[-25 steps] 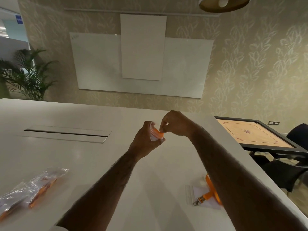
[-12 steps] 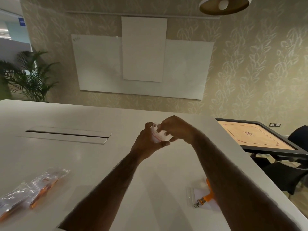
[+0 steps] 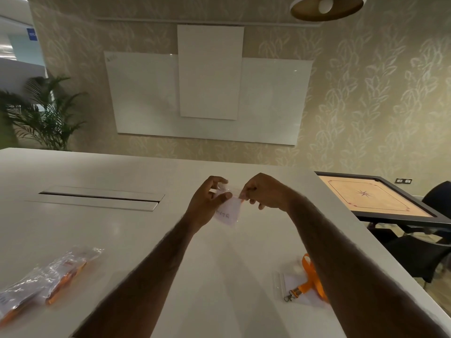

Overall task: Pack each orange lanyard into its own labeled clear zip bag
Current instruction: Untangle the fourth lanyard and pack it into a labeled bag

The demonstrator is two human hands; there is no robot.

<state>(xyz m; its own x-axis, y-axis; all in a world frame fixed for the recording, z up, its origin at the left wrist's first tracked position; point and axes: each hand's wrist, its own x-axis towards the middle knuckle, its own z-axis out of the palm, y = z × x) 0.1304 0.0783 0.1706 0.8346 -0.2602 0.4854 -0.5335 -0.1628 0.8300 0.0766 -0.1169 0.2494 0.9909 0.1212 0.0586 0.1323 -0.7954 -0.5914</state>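
Note:
Above the middle of the white table, a small clear zip bag with a handwritten white label hangs between my hands. My left hand pinches its top left corner and my right hand pinches the top right corner. No orange shows through the bag from here. An orange lanyard with a metal clip lies on another clear bag at the right, partly hidden by my right forearm. Packed bags with orange lanyards lie at the near left.
A long cable slot is set into the table at the left. A carrom board on a dark stand sits beyond the table's right edge, with dark chairs near it. A plant stands far left.
The orange lanyard seen between my fingers a second ago is no longer visible. My hands have moved apart along the bag's top, and the bag now hangs flat with its label showing.

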